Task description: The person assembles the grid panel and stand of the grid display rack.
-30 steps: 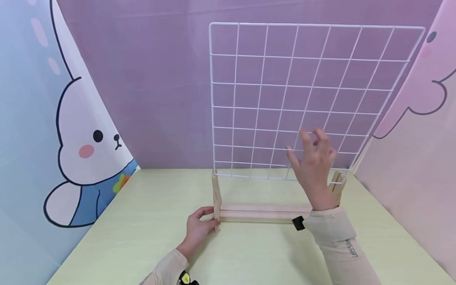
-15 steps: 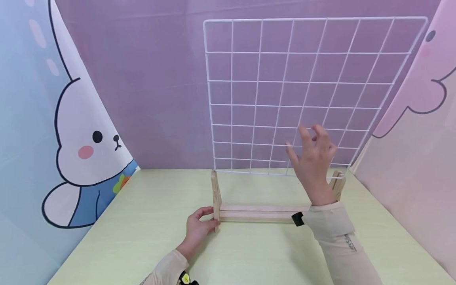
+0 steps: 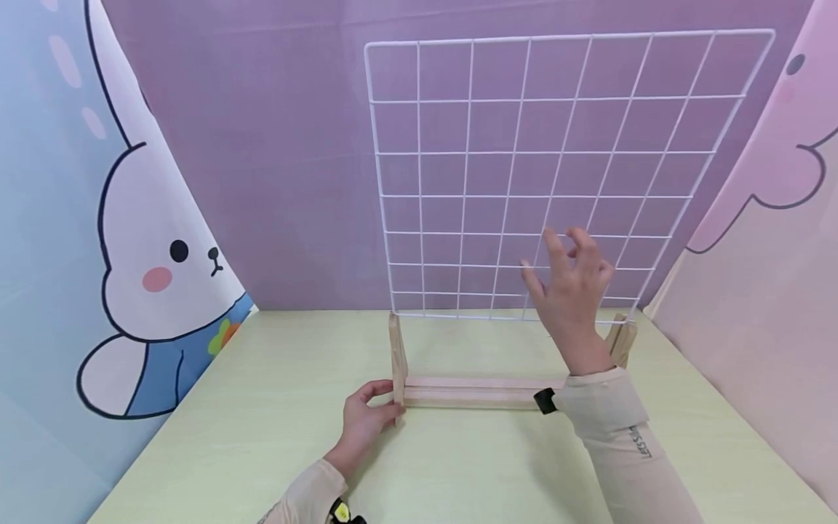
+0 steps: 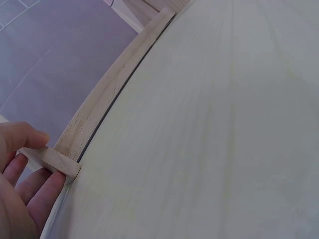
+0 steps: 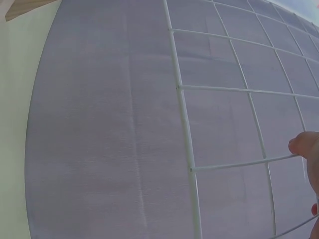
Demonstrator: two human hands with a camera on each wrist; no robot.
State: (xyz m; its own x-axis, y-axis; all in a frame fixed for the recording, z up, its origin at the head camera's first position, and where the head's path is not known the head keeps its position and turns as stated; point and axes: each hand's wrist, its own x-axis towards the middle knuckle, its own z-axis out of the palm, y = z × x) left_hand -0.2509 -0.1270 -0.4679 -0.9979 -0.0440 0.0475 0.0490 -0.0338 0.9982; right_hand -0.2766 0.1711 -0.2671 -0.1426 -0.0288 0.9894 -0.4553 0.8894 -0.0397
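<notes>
A white wire grid panel (image 3: 466, 153) stands raised over a low wooden stand, tilted back, its bottom edge level with the tops of the stand's posts. My right hand (image 3: 575, 298) grips the panel's lower right part with curled fingers. In the right wrist view the thumb of this hand (image 5: 310, 152) lies against a wire of the grid (image 5: 182, 102). My left hand (image 3: 364, 415) pinches the front foot of the stand's left wooden side (image 3: 396, 349). In the left wrist view, thumb and fingers clasp that wooden end (image 4: 59, 162) next to the long crossbar (image 4: 114, 77).
The stand's crossbar (image 3: 481, 397) runs across the pale table (image 3: 288, 364) to the right wooden post (image 3: 625, 342), partly behind my right forearm. A purple backdrop (image 3: 281, 182) rises behind, and printed panels with a cartoon rabbit (image 3: 147, 240) flank the table.
The grid panel has risen a little, then shifted slightly left, with my right hand moving along. My left hand and the stand have kept their places.
</notes>
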